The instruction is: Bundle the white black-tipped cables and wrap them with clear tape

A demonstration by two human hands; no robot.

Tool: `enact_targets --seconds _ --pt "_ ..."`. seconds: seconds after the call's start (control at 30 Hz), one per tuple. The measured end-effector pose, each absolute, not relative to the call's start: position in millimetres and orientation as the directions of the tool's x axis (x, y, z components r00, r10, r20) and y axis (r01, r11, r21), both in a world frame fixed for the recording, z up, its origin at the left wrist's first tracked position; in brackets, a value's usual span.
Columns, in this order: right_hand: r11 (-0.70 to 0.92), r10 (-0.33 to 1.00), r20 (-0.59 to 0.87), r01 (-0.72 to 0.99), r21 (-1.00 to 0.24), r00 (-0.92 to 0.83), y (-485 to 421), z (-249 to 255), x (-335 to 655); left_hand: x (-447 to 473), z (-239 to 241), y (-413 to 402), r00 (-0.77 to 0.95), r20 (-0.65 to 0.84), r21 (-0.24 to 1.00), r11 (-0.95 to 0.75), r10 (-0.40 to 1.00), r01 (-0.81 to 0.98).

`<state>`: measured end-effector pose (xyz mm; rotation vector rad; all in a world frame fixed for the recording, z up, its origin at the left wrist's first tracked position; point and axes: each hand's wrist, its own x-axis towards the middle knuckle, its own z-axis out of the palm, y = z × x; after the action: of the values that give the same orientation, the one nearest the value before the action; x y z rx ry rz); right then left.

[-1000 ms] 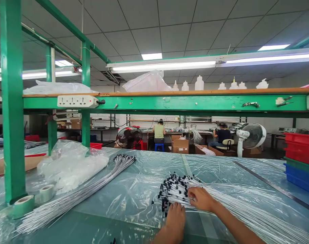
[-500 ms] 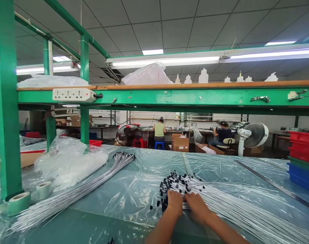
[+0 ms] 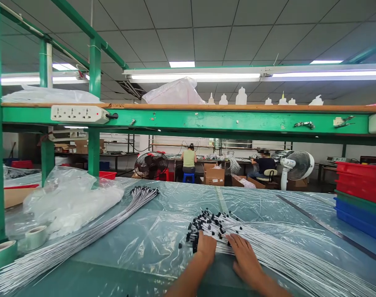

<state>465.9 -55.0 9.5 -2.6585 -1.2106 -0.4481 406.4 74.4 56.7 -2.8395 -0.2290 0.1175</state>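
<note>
A thick bundle of thin white-grey cables [image 3: 277, 243] with black connectors [image 3: 203, 222] at its left end lies in front of me. My left hand [image 3: 206, 246] is closed over the cables right beside the connectors; its fingertips are partly hidden. Just to the right, my right hand [image 3: 244, 256] rests on top of the same bundle with its fingers stretched out. A second cable bundle [image 3: 91, 231], its black ends pointing away, lies to the left.
Clear plastic film covers the table [image 3: 144, 255]. Plastic bags [image 3: 73, 202] and tape rolls [image 3: 36, 237] stand left near a green post. Stacked trays [image 3: 359, 198] are at the right; a metal strip [image 3: 324, 225] lies before them. A green shelf [image 3: 181, 119] spans above. Two people sit farther back.
My view has turned slightly right, so the scene sits farther left. My right hand has moved a little away from the left along the cables, its fingers straighter. The left hand stays at the connectors.
</note>
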Motion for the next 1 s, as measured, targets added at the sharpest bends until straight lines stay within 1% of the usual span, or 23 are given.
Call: enact_targets --seconds 0.07,0.2,0.27,0.3,0.37,0.43,0.5,0.57,0.6,0.73,0.8,0.9,1.0 --pt "-0.654 0.689 0.394 0.756 -0.023 0.608 -65.3 6.4 473.0 409.2 74.1 71.8 0.988 -0.067 -0.324 -0.939 0.142 0.113" --pt "-0.635 0.616 0.598 0.773 -0.008 0.512 -75.1 12.1 479.1 418.2 122.8 63.3 0.99 -0.128 -0.341 -0.94 0.059 0.012" --pt "-0.623 0.561 0.67 0.781 -0.044 0.486 -72.3 22.2 473.1 421.7 149.8 56.9 0.987 -0.156 -0.347 -0.937 0.027 -0.029" --pt "-0.615 0.534 0.686 0.783 -0.086 0.494 -69.7 28.9 469.0 422.6 163.1 53.4 0.987 -0.162 -0.355 -0.934 0.012 -0.047" --pt "-0.604 0.485 0.677 0.772 -0.199 0.554 -64.3 44.8 462.7 422.0 188.1 47.0 0.986 -0.167 -0.375 -0.924 -0.016 -0.078" --pt "-0.612 0.442 0.633 0.729 -0.305 0.636 -62.1 62.2 463.3 418.6 210.1 42.6 0.988 -0.153 -0.403 -0.91 -0.036 -0.096" --pt "-0.64 0.406 0.593 0.679 -0.358 0.695 -65.2 78.7 471.5 413.5 228.1 40.8 0.991 -0.117 -0.433 -0.895 -0.059 -0.104" --pt "-0.655 0.407 0.566 0.661 -0.366 0.717 -73.2 91.3 482.8 408.6 241.2 41.2 0.994 -0.073 -0.468 -0.877 -0.085 -0.109" --pt "-0.648 0.435 0.547 0.671 -0.361 0.715 -78.5 95.6 487.5 406.8 245.7 41.9 0.994 -0.054 -0.488 -0.866 -0.095 -0.11" --pt "-0.529 0.636 0.478 0.793 -0.301 0.606 -103.3 101.3 492.6 402.5 253.6 46.8 0.994 -0.009 -0.564 -0.82 -0.111 -0.097" --pt "-0.488 0.676 0.482 0.829 -0.275 0.558 -117.1 105.2 491.2 400.0 256.0 50.1 0.992 0.011 -0.588 -0.803 -0.124 -0.094" --pt "-0.498 0.662 0.498 0.825 -0.268 0.561 -137.1 122.9 495.6 395.2 263.8 53.8 0.982 0.071 -0.608 -0.788 -0.175 -0.096" --pt "-0.568 0.588 0.499 0.764 -0.305 0.637 -152.6 148.4 506.2 392.1 274.3 54.9 0.951 0.188 -0.621 -0.78 -0.245 -0.078"
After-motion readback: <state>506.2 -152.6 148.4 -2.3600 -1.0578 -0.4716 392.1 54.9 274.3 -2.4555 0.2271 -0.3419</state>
